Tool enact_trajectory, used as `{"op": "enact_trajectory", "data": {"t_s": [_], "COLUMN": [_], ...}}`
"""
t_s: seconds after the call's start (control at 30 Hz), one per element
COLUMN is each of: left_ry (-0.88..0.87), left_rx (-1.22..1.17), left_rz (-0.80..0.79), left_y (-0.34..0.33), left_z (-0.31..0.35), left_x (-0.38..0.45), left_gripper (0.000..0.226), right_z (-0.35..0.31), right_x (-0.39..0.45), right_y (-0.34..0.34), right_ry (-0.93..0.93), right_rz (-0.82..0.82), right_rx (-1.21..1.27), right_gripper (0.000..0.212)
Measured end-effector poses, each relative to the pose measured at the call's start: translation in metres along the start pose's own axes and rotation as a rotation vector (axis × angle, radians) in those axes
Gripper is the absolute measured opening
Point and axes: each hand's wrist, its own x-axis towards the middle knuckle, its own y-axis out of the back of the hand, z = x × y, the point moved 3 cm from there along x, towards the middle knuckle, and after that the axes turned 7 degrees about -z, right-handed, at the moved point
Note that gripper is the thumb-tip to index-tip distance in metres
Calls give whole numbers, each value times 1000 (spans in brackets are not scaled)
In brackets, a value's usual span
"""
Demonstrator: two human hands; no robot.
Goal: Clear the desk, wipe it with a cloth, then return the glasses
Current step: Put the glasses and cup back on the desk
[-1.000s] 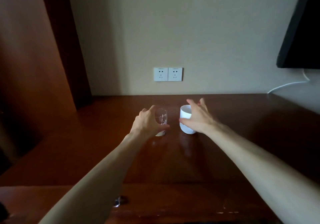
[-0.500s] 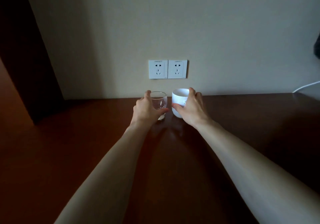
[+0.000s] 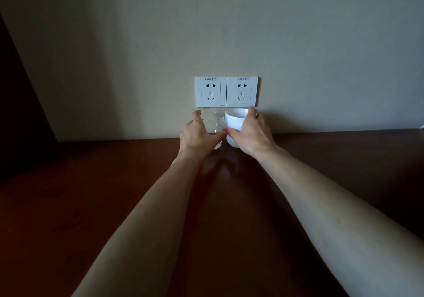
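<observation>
The left hand (image 3: pixel 197 136) is wrapping around a clear glass (image 3: pixel 214 124), its fingers (image 3: pixel 196 114) curling over the far side near the rim while the thumb is lying across the near side, low on the bowl, so the glass is sitting clamped between them. The right hand (image 3: pixel 251 133) is gripping a white cup (image 3: pixel 235 122) in the same way: fingers bending over the far right of the rim, thumb pressing across the near wall. The two thumbs are almost meeting in the narrow gap between the vessels.

Both vessels are standing upright at the back of the dark reddish-brown surface (image 3: pixel 91 205), close to the wall (image 3: pixel 321 55) and just below a pair of white sockets (image 3: pixel 226 91). The glass is just beside the cup, on its left; whether their walls are touching is hard to tell. Their bases are showing at the level of the surface, though the hands are hiding whether they are resting fully on it.

The glass is rounded and stemless, bulging at the middle and narrowing toward the rim, thin and transparent; nothing is showing inside it. The cup is opaque, smooth and glossy white, with a rounded base and a plain rim; its interior is showing only pale wall, and the bottom is out of sight.

The surface is looking polished, giving faint reflections of the hands and vessels just in front of them. Both bare forearms are stretching across it from the near edge.
</observation>
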Motion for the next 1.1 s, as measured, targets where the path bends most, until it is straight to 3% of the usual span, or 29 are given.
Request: {"op": "enact_trajectory", "data": {"t_s": [0.5,0.8,0.93,1.1], "left_ry": [52,148,113,15], "left_rx": [-46,2,143,177], "left_rz": [48,-162,-139,-143], "left_y": [-15,11,69,135], "left_z": [4,23,44,70], "left_x": [15,-18,-49,-129], "left_gripper": [93,89,78,61], "right_z": [6,-12,-45,-100], "right_x": [24,-1,-40,-127], "right_y": [-8,30,59,82], "right_ry": [-5,-1,59,260], "right_rz": [16,-89,-107,-178], "right_rx": [-13,-200,-330,-396], "right_gripper": [77,94,82,48]}}
